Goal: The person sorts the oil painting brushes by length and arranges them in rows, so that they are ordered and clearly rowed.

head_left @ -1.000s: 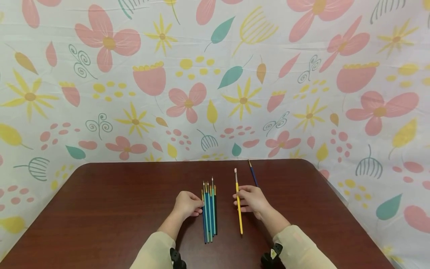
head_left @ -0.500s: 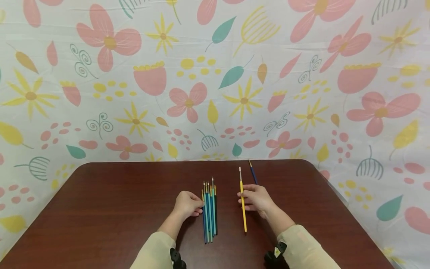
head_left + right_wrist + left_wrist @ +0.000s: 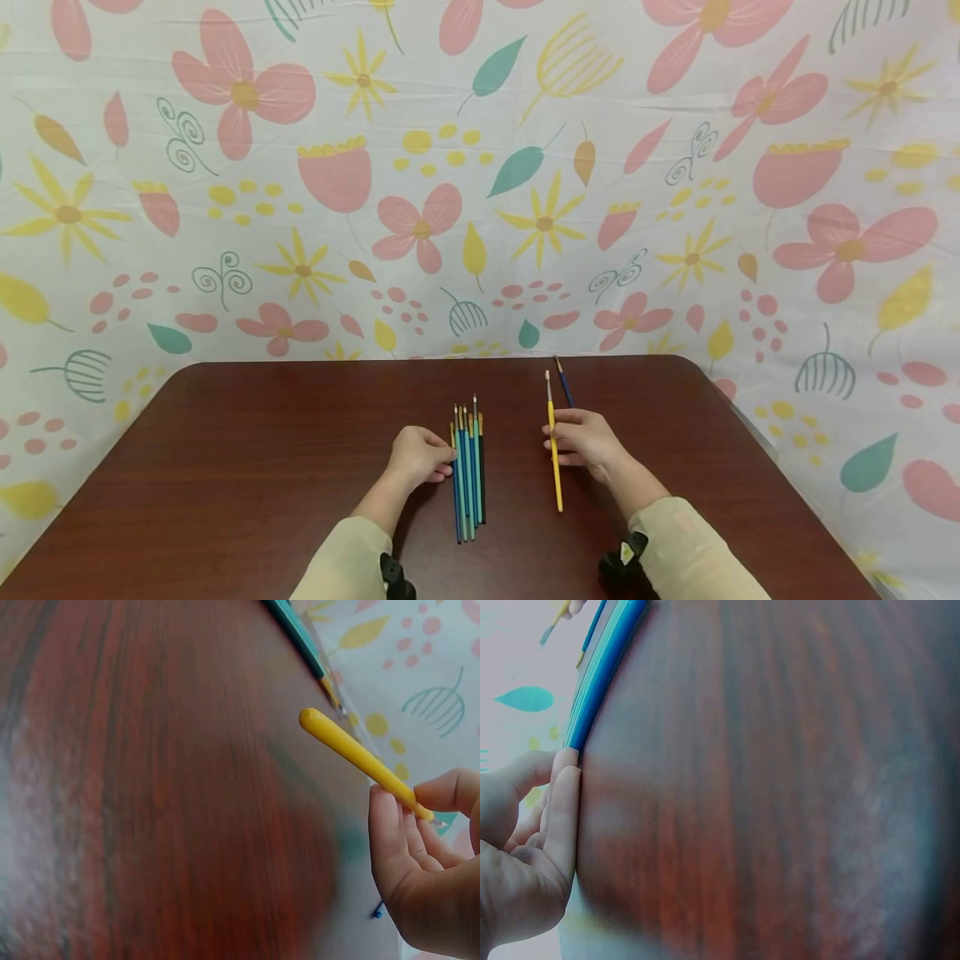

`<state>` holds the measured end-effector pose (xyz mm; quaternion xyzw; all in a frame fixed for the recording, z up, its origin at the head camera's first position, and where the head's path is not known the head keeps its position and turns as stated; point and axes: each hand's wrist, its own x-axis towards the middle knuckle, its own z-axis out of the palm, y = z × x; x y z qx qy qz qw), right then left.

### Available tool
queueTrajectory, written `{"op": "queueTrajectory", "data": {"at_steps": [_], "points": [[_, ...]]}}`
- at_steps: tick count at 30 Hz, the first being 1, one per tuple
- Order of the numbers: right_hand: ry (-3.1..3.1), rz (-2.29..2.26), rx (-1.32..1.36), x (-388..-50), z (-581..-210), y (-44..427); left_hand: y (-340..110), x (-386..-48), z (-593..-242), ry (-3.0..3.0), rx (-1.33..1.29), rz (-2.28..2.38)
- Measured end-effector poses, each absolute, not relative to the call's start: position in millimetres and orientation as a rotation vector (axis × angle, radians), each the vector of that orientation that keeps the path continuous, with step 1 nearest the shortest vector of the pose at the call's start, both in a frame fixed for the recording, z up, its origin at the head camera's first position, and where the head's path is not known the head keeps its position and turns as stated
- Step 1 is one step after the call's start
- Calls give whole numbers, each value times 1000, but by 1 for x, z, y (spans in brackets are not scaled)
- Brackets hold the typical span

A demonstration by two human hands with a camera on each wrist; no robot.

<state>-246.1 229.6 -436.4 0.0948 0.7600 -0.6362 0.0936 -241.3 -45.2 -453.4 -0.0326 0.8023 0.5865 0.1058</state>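
- At the bottom edge of the frame, the sleeves (image 3: 337,560) come in well apart over the bench (image 3: 247,483); forearms this wide should spare the brushes a knock.
- Lower centre, the brush row (image 3: 468,479) lies with handles side by side and bristles toward the top of the frame. Its handle ends are staggered, so a light push from below would even them better than a squeeze.
- Just left of the row, the left hand (image 3: 420,457) touches its outer edge with the fingertips; whether they pinch a brush or merely rest there, I cannot tell. Steady side pressure should be enough: too much could roll the handles over each other.
- Right of centre, the right hand (image 3: 591,446) pinches the yellow brush (image 3: 556,471) around mid-handle, thumb against fingers, bristles toward the top of the frame. In the right wrist view the handle end looks raised off the bench. A pinch there should balance well; the slant calls for a slight wrist turn to match the row.
- Beyond that hand, the blue brush (image 3: 564,385) shows only in part, its tip near the bench's far edge. Low knuckles could nudge it, so lift before moving sideways.
- Farthest, the flowered cloth (image 3: 420,171) hangs behind the bench, well beyond the row.
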Motion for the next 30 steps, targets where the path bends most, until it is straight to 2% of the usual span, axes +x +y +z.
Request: {"op": "queueTrajectory", "data": {"at_steps": [30], "points": [[2324,-1891,336,-260,-434,267,-44,-241,-454,2388,-99,1707]]}}
